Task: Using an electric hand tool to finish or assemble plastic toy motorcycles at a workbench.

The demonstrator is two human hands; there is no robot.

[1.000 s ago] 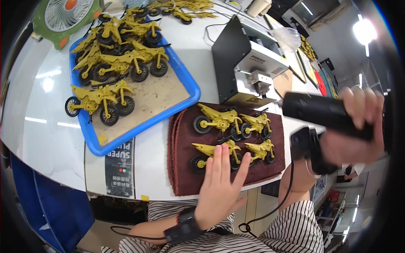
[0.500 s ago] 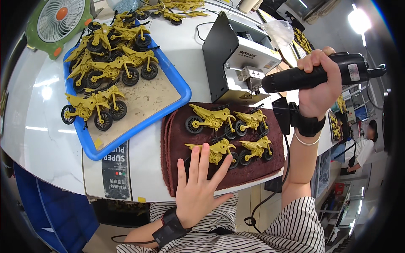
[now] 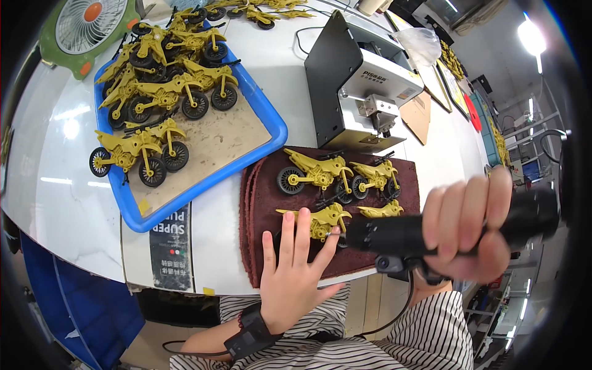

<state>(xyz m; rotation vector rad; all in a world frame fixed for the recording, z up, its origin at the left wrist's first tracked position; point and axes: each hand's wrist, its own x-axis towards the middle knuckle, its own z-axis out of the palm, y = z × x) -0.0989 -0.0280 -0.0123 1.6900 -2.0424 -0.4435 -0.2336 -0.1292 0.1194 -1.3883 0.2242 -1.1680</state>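
Note:
On a dark brown folded towel lie several yellow toy motorcycles with black wheels. My left hand is spread open over the near left toy motorcycle, fingertips resting along its body and wheels. In a closed grip, my right hand holds a black electric screwdriver level. Its tip points left and meets that motorcycle by its front wheel, next to my left index finger. The screwdriver partly hides the near right toy motorcycle. Behind these two are another toy motorcycle and a smaller-looking one.
A blue tray at the left carries a heap of toy motorcycles. Beyond the towel stands a black and silver screw feeder machine. A green fan is at the far left, and a clear plastic bag lies behind the machine.
My right hand has brought the screwdriver from the machine's front down and toward me, to the near left motorcycle. My left hand stays spread on that motorcycle.

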